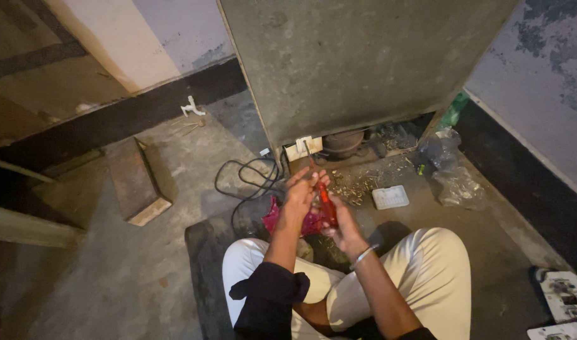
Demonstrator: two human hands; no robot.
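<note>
- Grey concrete floor (112,277) spreads below a grey metal cabinet back (358,63).
- Left hand (299,196), forearm raised forward, fingers spread loosely against the red-handled screwdriver (326,203).
- Right hand (342,223), wrist bent inward, grips the handle, shaft pointing up toward the cabinet.

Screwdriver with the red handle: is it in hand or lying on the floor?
In hand. The right hand grips the red-handled screwdriver, shaft pointing up, while the left hand touches it.
</note>
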